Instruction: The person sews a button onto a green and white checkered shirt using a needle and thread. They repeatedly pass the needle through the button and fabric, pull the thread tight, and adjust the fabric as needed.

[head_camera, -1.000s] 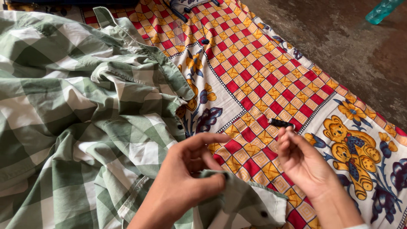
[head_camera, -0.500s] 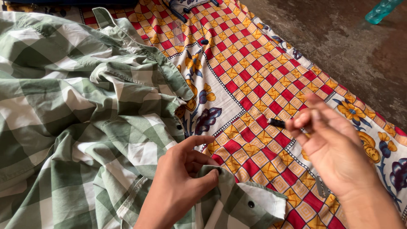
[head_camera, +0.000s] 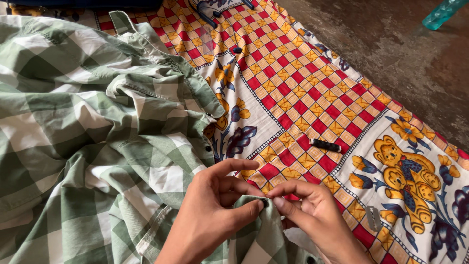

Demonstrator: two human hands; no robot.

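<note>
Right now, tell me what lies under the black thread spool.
The black thread spool lies directly on the red-and-yellow checked patterned cloth, apart from the left hand and right hand pinching the green checked shirt. What is beneath that cloth is covered.

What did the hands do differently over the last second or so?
The right hand had swung up and away to the right over the bedsheet; it has now come back down and left to the button on the green checked shirt, fingertips meeting the left hand. The left hand kept pinching the same fold. The black spool and the razor blade lie on the sheet.
</note>
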